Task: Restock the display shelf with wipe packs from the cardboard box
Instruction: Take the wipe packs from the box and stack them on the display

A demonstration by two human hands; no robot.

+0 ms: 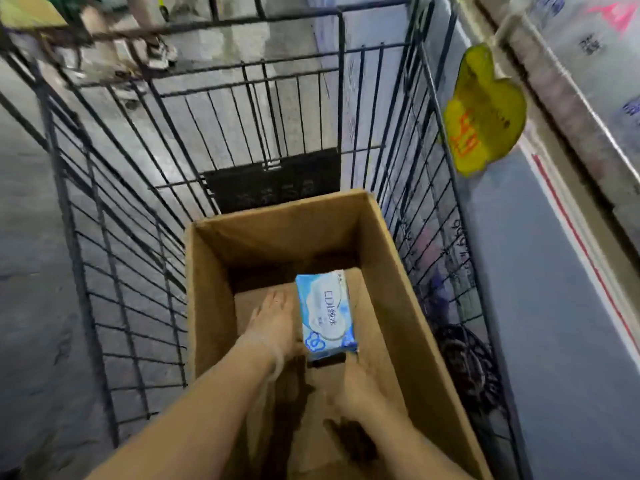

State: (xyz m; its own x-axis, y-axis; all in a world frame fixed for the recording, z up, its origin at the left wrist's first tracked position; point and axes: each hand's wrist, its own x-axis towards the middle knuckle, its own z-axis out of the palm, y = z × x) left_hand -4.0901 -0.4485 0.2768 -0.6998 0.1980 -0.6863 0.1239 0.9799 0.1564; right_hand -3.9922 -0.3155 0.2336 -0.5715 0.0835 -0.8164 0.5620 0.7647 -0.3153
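An open cardboard box [391, 271] stands inside a black wire cart. A single blue-and-white wipe pack [325, 313] lies in the bottom of the box. Both my arms reach down into it. My left hand [273, 320] lies with straight fingers along the pack's left edge and touches it. My right hand [356, 382] is at the pack's near end. It is blurred, and its fingertips are not clearly seen. The display shelf [571, 109] runs along the right side, and its edge rail slants down the frame.
The wire cart [114, 258] walls surround the box on the left, far side and right. A yellow tag [485, 109] hangs off the shelf rail above the cart's right wall. Grey floor lies to the left. A person's feet stand beyond the cart at top left.
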